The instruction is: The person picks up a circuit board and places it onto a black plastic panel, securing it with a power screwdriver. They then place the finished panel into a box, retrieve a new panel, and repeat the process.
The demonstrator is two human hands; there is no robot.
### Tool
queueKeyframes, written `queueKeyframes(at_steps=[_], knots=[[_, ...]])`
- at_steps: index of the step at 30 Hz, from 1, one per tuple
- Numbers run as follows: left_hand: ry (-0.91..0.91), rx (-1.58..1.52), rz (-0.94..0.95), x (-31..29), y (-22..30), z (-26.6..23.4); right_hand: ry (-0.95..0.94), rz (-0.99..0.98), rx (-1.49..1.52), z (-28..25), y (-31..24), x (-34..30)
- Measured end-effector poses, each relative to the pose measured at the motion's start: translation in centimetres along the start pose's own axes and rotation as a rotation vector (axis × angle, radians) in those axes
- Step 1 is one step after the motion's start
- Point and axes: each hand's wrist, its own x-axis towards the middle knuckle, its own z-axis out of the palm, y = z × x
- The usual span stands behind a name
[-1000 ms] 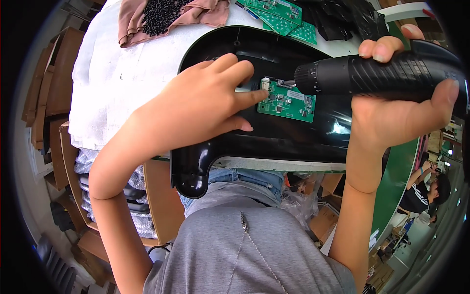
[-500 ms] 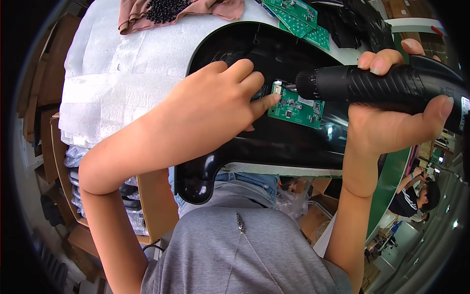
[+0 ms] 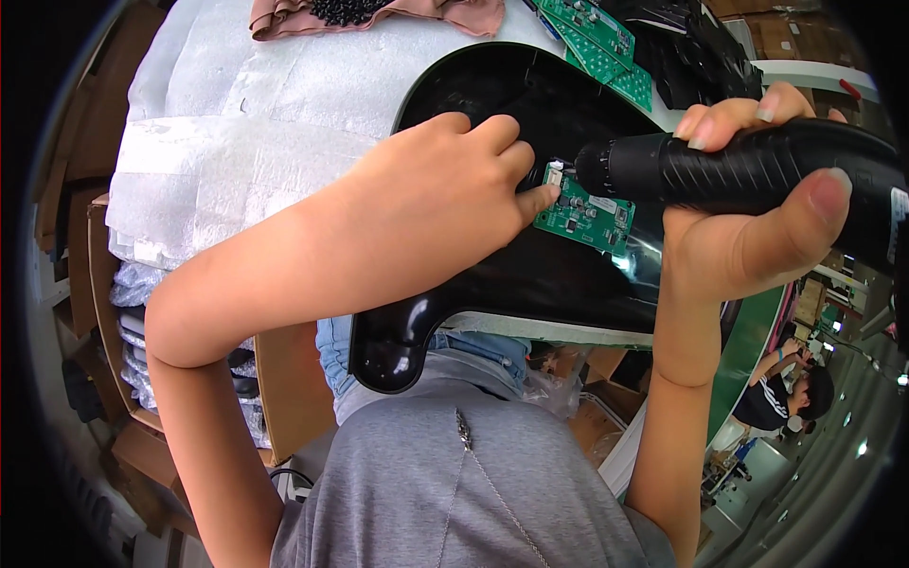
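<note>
A black glossy plastic shell [image 3: 492,284] lies before me, with a small green circuit board [image 3: 597,220] inside it. My left hand [image 3: 454,180] reaches across the shell, its fingers curled. One fingertip presses the board's left edge beside a white connector. In my right hand [image 3: 729,222] is a black electric screwdriver [image 3: 701,170], held nearly level with its ribbed grip under my fingers. The screwdriver's nose points left over the board's upper edge, close to my left fingertip. Its bit is mostly hidden, so contact with a screw cannot be made out.
White foam wrap [image 3: 256,180] covers the work surface at left. A brown cloth [image 3: 464,17] with black screws [image 3: 346,9] lies at the far edge. More green circuit boards [image 3: 606,57] and black plastic bags [image 3: 686,52] sit at far right. Another person [image 3: 781,393] is at work off to the right.
The shell, board and left hand appear slightly further right in view. The screwdriver's rear has tilted a little, while its nose stays by the board's upper edge. Both hands keep their holds.
</note>
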Motion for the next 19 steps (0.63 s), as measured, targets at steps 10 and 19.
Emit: queueKeyframes(at_steps=[10, 19], knots=[[0.475, -0.147, -0.247, 0.2, -7.6, -2.6, 0.080, -0.065, -0.046, 0.5, 0.2, -0.1], [0.247, -0.222, -0.539, -0.2, -13.2, 0.0, 0.115, -0.041, 0.448, -4.5, 0.2, 1.2]])
